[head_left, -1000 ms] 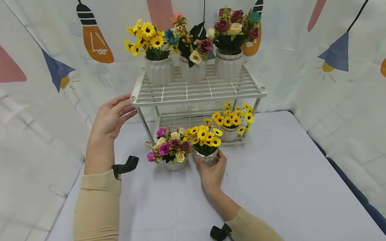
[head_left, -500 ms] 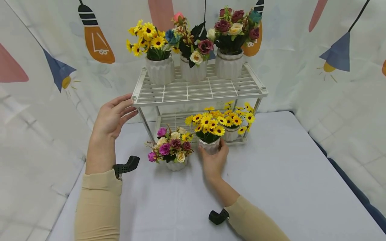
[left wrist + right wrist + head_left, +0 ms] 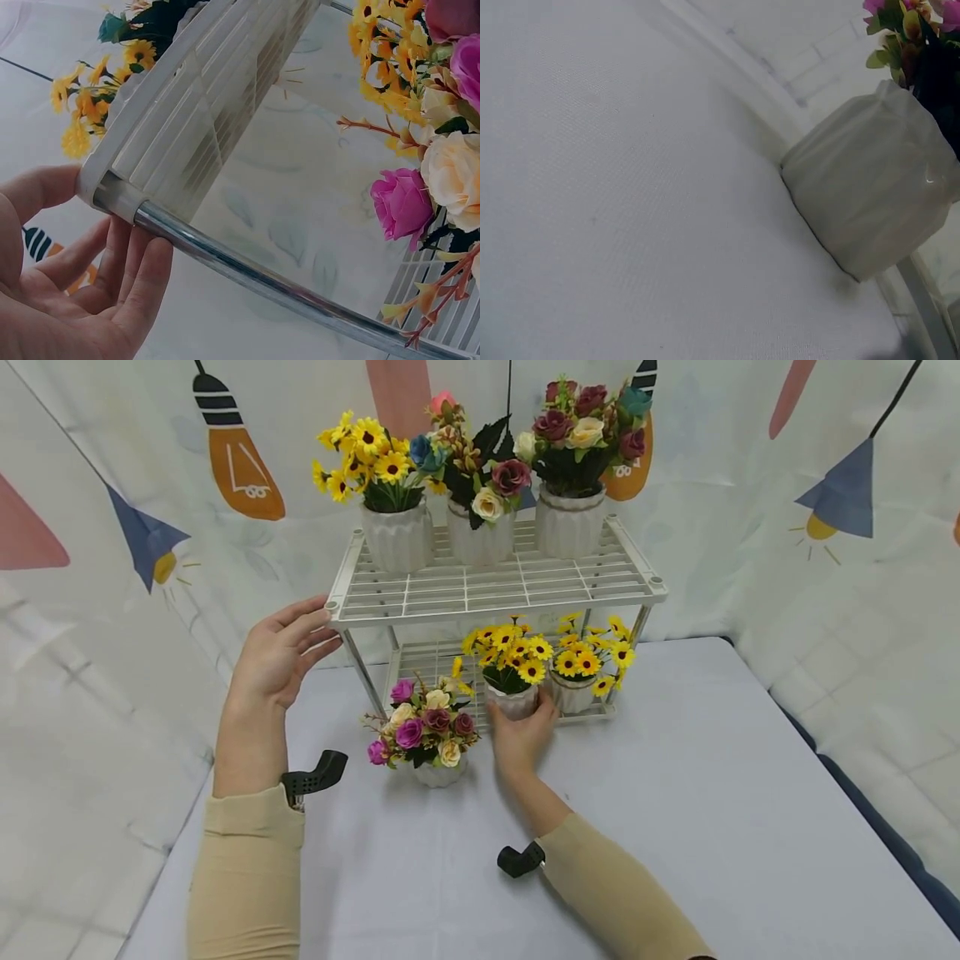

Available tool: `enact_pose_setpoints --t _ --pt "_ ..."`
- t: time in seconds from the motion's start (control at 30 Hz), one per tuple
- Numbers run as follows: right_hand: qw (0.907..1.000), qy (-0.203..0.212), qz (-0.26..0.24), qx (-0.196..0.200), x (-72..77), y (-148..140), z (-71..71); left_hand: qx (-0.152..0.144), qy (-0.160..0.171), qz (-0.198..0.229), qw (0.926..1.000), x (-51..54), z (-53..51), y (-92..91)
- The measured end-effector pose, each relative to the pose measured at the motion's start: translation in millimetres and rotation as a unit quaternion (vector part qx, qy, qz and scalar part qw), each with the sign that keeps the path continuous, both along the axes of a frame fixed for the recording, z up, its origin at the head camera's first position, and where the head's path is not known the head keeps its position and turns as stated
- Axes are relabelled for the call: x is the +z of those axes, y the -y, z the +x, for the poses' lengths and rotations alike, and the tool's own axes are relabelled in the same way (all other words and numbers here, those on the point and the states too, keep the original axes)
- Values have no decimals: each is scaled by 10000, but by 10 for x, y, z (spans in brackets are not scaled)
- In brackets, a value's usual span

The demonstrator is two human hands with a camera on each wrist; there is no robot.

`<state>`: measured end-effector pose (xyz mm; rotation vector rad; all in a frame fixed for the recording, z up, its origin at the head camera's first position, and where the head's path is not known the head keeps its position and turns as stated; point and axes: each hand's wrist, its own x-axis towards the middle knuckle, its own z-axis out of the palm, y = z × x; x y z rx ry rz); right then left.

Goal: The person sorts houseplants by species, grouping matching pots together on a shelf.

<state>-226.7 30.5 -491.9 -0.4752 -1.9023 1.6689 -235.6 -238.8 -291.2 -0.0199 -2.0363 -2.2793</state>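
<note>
In the head view my right hand point(image 3: 522, 742) grips a small white pot of yellow daisy-like artificial flowers point(image 3: 513, 660) from the front, at the lower tier point(image 3: 420, 662) of a white two-tier rack. Whether the pot's base touches the tier is hidden. My left hand point(image 3: 273, 652) holds the front left corner of the upper tier point(image 3: 487, 607); in the left wrist view its thumb and fingers point(image 3: 154, 259) meet the corner beside the metal post point(image 3: 247, 266). A pot of purple and cream roses point(image 3: 426, 727) stands on the table before the rack.
Another yellow-flowered pot point(image 3: 573, 693) stands on the lower tier at right, close beside the held one. Three flower pots line the upper tier, including a left one point(image 3: 397, 535) with yellow flowers. A white cloth point(image 3: 712, 793) covers the table.
My right hand has carried the yellow-flowered pot up and away from me toward the lower tier, first rightward, then slightly left. My left hand stays at the rack corner.
</note>
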Motion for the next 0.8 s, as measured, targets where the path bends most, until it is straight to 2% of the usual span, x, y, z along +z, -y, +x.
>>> enact_pose_setpoints --t 0.23,0.43,0.63,0.8 --pt "9997 143 -95 -161 -27 24 -120 2 18 74 10000 0 -2 -23" --pt "9998 26 -114 -158 -41 19 -174 -9 -11 74 10000 -4 -1 -18" --pt "9998 -138 -118 -121 -70 24 -130 -20 -11 118 9999 -21 -5 -15" --pt "9995 -312 -27 -51 -67 38 -37 -15 -77 125 9999 -19 -8 -7"
